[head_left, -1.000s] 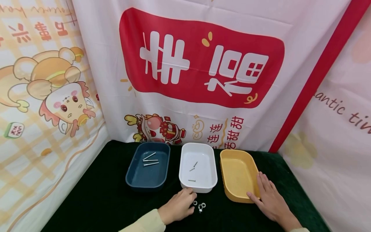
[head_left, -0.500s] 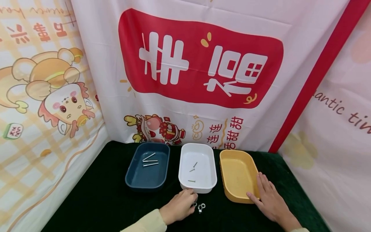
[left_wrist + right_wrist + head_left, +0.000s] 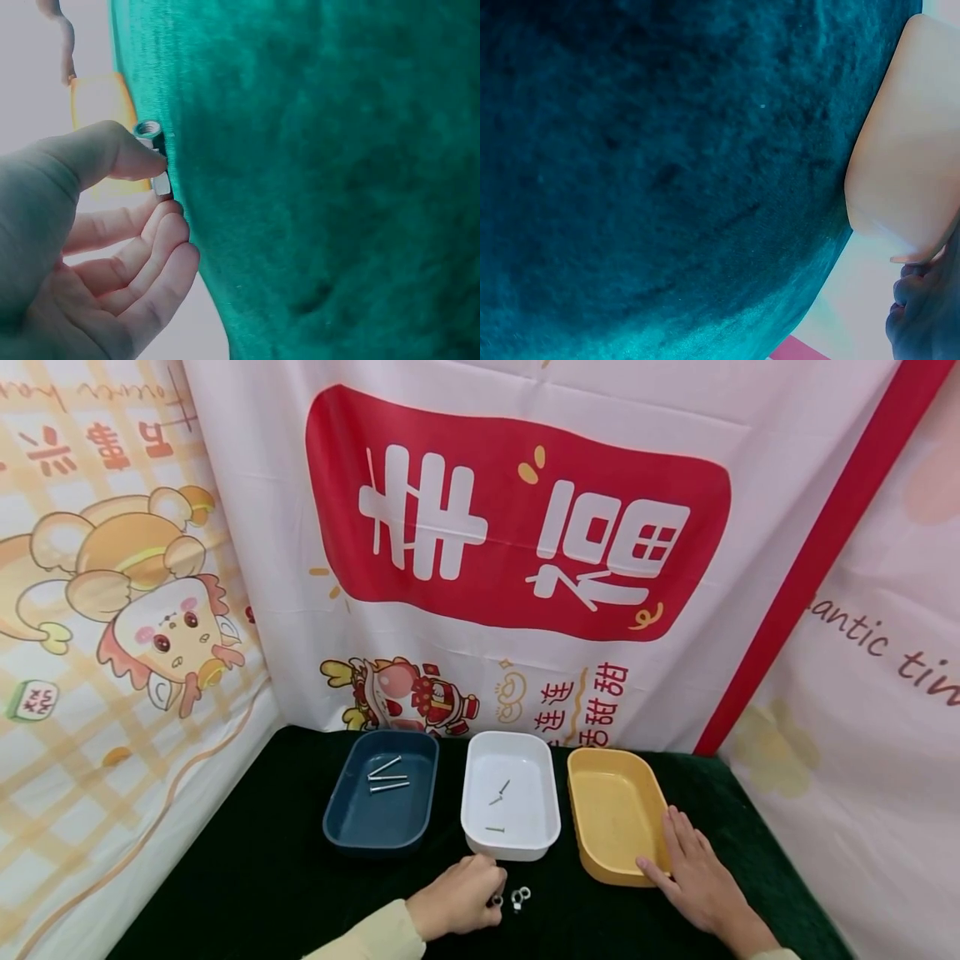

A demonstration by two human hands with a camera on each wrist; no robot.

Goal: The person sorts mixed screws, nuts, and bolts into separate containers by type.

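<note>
My left hand is low over the dark green cloth, in front of the white tray. Its thumb and fingertips pinch a small metal nut, which shows as a ring at the fingers in the head view. Just to its right lies a little cluster of nuts. My right hand rests with straight fingers against the right side of the yellow tray, thumb at its near rim. In the right wrist view the tray's wall looks pale beside the fingers.
A blue tray on the left holds several long bolts. Inside the white tray lie small screws. The three trays stand in a row on the green cloth, before a hanging printed curtain.
The left fingers have closed on the nut nearest them and drawn it slightly left and toward the person, apart from the other nuts. The right hand keeps its place on the yellow tray.
</note>
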